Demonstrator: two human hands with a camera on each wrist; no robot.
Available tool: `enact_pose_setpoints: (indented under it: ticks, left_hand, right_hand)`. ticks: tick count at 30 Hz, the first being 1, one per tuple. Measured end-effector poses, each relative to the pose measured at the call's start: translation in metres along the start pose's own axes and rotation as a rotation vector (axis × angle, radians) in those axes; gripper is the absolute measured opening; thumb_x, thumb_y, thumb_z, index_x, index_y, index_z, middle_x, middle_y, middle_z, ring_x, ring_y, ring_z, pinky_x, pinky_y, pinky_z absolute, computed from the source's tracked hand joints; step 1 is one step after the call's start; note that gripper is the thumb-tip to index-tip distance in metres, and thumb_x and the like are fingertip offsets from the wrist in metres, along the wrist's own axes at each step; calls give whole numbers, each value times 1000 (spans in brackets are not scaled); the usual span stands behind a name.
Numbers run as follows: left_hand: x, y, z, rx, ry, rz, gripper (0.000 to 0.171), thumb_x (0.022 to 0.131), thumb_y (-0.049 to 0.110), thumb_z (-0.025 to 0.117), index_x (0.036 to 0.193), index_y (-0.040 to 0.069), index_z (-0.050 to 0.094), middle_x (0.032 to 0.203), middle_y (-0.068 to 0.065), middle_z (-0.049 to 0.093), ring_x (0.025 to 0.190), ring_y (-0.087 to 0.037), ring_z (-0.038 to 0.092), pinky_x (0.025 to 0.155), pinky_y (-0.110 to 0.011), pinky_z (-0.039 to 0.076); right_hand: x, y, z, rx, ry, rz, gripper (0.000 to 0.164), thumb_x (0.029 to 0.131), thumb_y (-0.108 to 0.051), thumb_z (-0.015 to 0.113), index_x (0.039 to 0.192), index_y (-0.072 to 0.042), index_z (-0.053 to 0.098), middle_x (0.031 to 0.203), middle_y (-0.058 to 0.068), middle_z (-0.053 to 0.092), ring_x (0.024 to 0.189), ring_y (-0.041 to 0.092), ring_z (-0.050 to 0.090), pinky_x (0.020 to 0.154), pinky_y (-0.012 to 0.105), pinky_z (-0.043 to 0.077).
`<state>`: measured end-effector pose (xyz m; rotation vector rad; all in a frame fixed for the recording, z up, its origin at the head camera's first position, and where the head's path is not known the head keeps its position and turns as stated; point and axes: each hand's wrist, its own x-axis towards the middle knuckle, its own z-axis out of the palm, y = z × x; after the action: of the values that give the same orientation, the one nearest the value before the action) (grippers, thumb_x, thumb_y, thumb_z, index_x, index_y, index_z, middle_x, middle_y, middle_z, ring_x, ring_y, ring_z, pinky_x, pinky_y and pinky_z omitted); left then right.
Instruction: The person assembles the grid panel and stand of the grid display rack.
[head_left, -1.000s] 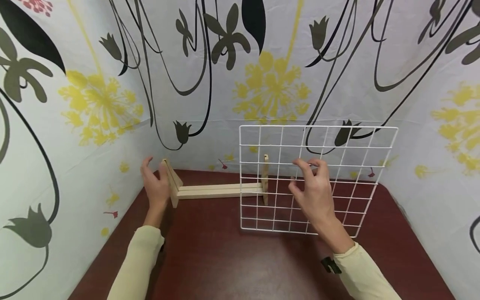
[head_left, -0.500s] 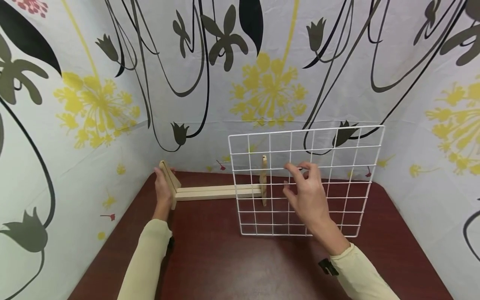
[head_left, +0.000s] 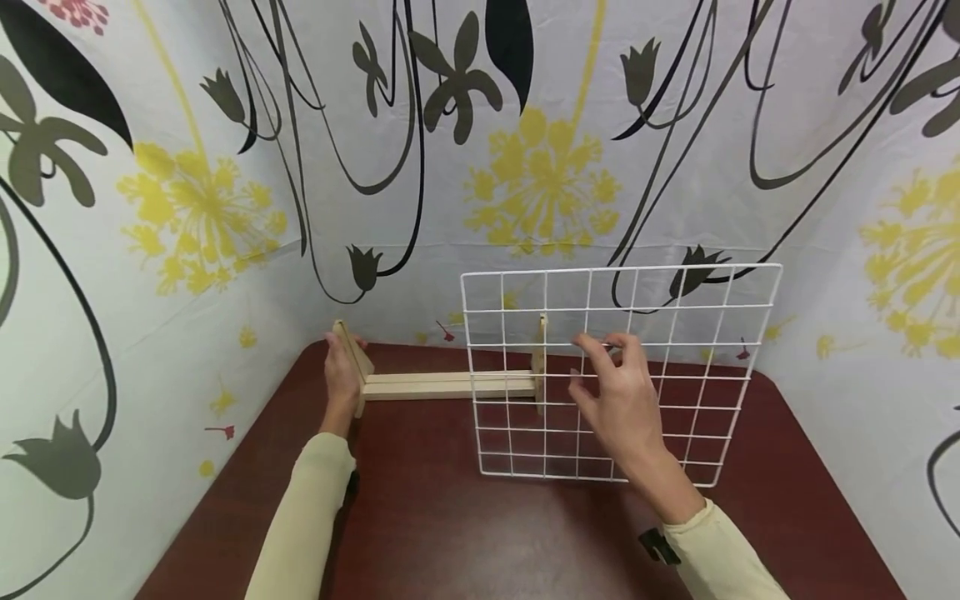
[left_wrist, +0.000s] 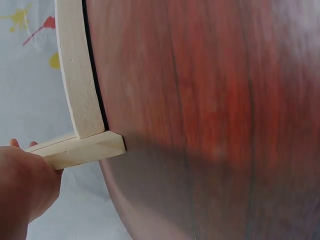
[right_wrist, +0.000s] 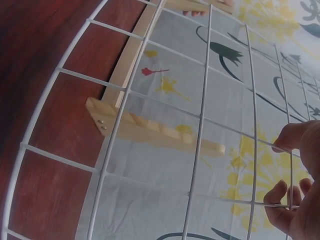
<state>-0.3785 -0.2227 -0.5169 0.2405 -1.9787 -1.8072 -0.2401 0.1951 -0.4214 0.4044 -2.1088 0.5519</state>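
Observation:
My left hand (head_left: 342,382) grips the left end piece of a pale wooden stand (head_left: 431,386), fingers behind the wood. In the left wrist view that end piece (left_wrist: 92,149) meets the long crossbar (left_wrist: 77,70) at a corner, close over the table. My right hand (head_left: 621,404) holds a white wire grid panel (head_left: 626,268) near its middle, with fingers and thumb curled at the wires. The panel hangs tilted in front of the stand's right end. Through the wires in the right wrist view shows the notched right end piece (right_wrist: 165,136), with two screws near its base.
The dark red-brown table (head_left: 450,517) lies under both things. Cloth walls (head_left: 225,333) printed with flowers stand close behind the stand and on both sides. A black wrist device (head_left: 658,547) sits at the right cuff.
My left hand has come rightward from beside the stand onto its left end, and the stand has shifted slightly right. The grid panel has moved a little left and down, tilting slightly.

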Motion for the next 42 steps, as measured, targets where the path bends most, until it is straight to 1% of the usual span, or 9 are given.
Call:
enact_pose_setpoints:
  ticks: [5,10,14,20,23,26,30,38,42]
  left_hand:
    - [-5,-1,13,9,-99,-11,89,108,68,6,130,-1,56,129,-24,62,116,-41,57,104,-53,46]
    - [-9,0,24,-2,-235,-19,84,109,66,4,133,2,52,135,-25,55,125,-47,52,111,-57,42]
    - [-13,0,31,9,-290,-19,86,107,68,3,136,1,48,132,-19,54,125,-43,51,113,-56,41]
    - [-15,1,43,12,-397,-25,89,106,68,-1,143,-1,40,144,-27,44,136,-47,43,119,-56,34]
    - [-17,2,50,14,-412,-14,87,105,68,-2,140,1,41,141,-25,44,132,-42,44,116,-51,36]
    - [-18,2,57,-19,-406,6,84,104,67,-2,130,3,45,122,-18,49,110,-39,49,102,-49,43]
    - [-20,1,69,-56,-413,33,83,103,67,-2,121,2,46,104,-6,46,89,-35,45,86,-49,43]
    - [-28,6,95,-34,-431,6,86,102,73,0,123,4,46,115,-12,48,105,-47,44,92,-46,40]
    - [-30,10,111,3,-468,42,86,105,69,-2,127,0,44,127,-24,49,105,-40,47,95,-48,42]
  right_hand:
    - [2,1,-4,-14,3,9,59,77,-3,86,130,-18,65,119,26,54,88,39,64,60,51,57]
    - [4,2,-6,-9,15,20,64,73,-1,90,129,-15,65,114,25,53,88,40,64,62,55,56]
    - [3,3,-8,-6,13,23,64,73,-1,92,129,-14,65,112,24,52,87,39,63,59,54,55]
    - [2,3,-12,-16,12,15,63,73,0,91,129,-13,65,112,24,52,86,39,62,59,54,54]
    - [3,4,-15,-17,16,10,63,73,0,90,129,-13,65,112,24,52,85,39,62,59,54,54]
    - [5,4,-18,-23,16,11,61,74,-1,90,128,-14,65,110,24,52,84,39,62,59,55,54]
    - [6,4,-19,-25,13,19,61,75,-1,91,128,-14,64,110,23,52,85,39,63,58,56,55]
    - [6,4,-19,-14,27,13,60,76,-4,93,128,-14,65,108,23,52,83,38,63,57,54,54]
    - [5,5,-20,-26,39,13,61,75,-6,94,128,-16,65,108,22,53,83,38,63,57,56,53]
